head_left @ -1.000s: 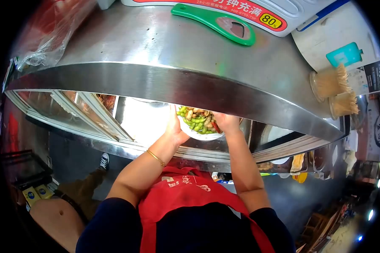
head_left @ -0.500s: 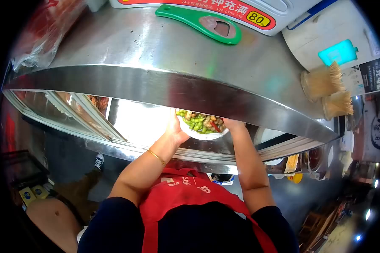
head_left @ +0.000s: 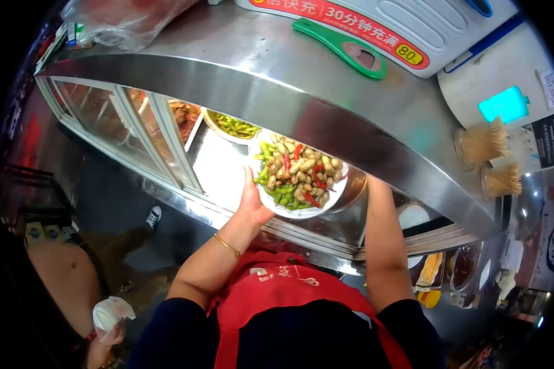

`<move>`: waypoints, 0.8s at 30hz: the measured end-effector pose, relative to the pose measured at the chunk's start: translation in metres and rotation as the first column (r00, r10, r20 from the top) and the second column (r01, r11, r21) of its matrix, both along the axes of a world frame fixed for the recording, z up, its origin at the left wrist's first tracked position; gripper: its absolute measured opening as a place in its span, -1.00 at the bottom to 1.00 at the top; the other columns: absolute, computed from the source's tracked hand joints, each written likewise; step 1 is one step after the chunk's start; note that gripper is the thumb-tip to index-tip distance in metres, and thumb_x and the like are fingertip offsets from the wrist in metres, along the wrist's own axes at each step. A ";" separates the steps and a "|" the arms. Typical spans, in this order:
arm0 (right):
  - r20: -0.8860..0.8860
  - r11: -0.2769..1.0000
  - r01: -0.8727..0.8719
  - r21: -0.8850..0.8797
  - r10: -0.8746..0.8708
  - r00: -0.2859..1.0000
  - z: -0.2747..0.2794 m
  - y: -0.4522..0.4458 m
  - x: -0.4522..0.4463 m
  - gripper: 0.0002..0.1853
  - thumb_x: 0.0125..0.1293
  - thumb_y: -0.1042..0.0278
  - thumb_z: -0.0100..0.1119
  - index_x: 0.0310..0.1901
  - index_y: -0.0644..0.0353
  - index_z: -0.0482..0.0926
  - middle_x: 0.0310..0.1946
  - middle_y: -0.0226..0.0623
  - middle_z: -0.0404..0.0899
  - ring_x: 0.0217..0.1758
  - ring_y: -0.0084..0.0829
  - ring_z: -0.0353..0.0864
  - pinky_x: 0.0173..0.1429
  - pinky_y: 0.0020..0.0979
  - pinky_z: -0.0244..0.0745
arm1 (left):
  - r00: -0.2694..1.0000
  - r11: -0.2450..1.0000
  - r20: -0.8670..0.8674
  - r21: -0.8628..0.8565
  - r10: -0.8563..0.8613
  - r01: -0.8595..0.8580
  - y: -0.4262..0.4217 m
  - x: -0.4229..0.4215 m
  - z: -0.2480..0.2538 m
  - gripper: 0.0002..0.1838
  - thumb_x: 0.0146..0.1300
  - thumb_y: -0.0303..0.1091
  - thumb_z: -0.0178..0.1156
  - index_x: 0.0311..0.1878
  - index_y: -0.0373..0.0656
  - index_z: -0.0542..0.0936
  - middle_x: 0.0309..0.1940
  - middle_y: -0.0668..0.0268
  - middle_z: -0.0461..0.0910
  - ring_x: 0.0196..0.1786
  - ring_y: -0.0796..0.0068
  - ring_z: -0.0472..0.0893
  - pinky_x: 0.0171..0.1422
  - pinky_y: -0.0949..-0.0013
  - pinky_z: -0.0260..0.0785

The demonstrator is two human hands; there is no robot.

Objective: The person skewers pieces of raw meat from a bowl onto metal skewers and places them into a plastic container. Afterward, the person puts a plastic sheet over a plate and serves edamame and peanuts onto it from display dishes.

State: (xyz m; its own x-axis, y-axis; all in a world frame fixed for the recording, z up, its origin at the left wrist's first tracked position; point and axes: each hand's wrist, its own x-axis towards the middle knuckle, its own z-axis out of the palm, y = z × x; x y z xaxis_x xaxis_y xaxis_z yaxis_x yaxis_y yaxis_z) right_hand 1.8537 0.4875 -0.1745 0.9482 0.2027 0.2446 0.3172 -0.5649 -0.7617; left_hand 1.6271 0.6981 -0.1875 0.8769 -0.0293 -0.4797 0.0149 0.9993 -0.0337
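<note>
A white plate (head_left: 298, 213) heaped with boiled peanuts (head_left: 301, 169), green edamame pods (head_left: 283, 194) and red chili pieces is in the opening of the glass-sided cabinet. My left hand (head_left: 252, 204) grips its left rim, thumb up along the edge. To the plate's right, my right hand (head_left: 375, 184) reaches in below the steel counter edge; its fingers are hidden. Beside that wrist a shiny metal bowl (head_left: 353, 195) shows in part. Behind the plate, a yellowish bowl of edamame (head_left: 231, 126) stands inside the cabinet.
Above lies the steel counter (head_left: 246, 40) with a green bottle opener (head_left: 345, 49), toothpick holders (head_left: 481, 144) and a plastic bag (head_left: 126, 21). Sliding glass panes (head_left: 144, 126) cover the cabinet's left. At lower left, another person's hand (head_left: 111, 337) holds something white.
The plate now shows larger and more fully, with more peanuts visible. My right hand has left its right rim and moved right, under the counter edge. My left hand keeps hold.
</note>
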 end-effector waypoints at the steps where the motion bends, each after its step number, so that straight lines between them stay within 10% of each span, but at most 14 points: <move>1: -0.030 0.999 -0.008 -0.034 0.007 1.000 -0.005 0.001 -0.004 -0.61 0.38 0.32 -0.07 0.20 0.24 0.37 0.09 -0.04 0.46 0.10 -0.26 0.49 0.18 -0.23 0.42 | 0.999 1.000 -0.031 0.024 -0.018 0.019 0.003 -0.006 0.006 -0.03 0.17 0.52 -0.27 0.43 -0.07 0.14 0.43 0.10 0.10 0.42 0.00 0.15 0.45 -0.14 -0.02; 7: -0.507 0.991 0.055 0.122 0.015 0.862 -0.005 -0.004 -0.056 -0.60 0.41 0.32 -0.13 0.24 0.22 0.34 0.09 -0.01 0.46 0.07 -0.28 0.53 0.15 -0.20 0.46 | 0.998 0.999 -0.058 0.023 -0.033 0.034 0.010 -0.034 0.043 0.05 0.09 0.58 -0.27 0.43 -0.11 0.12 0.45 0.07 0.04 0.44 -0.01 0.09 0.48 -0.13 -0.10; 10: -0.630 0.553 0.309 0.774 0.624 0.463 -0.058 0.013 -0.100 -0.55 0.42 0.15 -0.11 0.22 0.26 0.36 0.02 -0.16 0.55 0.06 -0.27 0.55 0.17 -0.29 0.47 | 0.998 0.999 -0.057 0.028 -0.016 0.017 0.014 -0.032 0.058 0.05 0.09 0.57 -0.24 0.44 -0.10 0.12 0.45 0.08 0.03 0.45 0.01 0.09 0.49 -0.10 -0.11; 14: -0.490 0.449 0.461 0.765 0.871 -0.036 -0.028 0.072 -0.136 -0.55 0.43 0.15 -0.12 0.23 0.25 0.34 0.08 -0.17 0.51 0.10 -0.29 0.53 0.20 -0.29 0.45 | 0.996 0.999 -0.072 0.010 -0.048 0.049 0.013 -0.035 0.083 0.04 0.08 0.56 -0.22 0.44 -0.07 0.12 0.44 0.10 0.07 0.44 0.02 0.11 0.48 -0.12 -0.08; 24: -0.415 0.409 0.331 0.850 0.908 -0.055 0.033 0.105 -0.090 -0.54 0.45 0.17 -0.14 0.28 0.22 0.30 0.21 -0.18 0.40 0.20 -0.33 0.46 0.27 -0.29 0.41 | 0.991 0.996 -0.131 0.092 0.017 -0.005 0.010 -0.028 0.091 0.02 0.09 0.54 -0.20 0.44 -0.05 0.11 0.43 0.13 0.09 0.44 0.05 0.13 0.49 -0.10 -0.06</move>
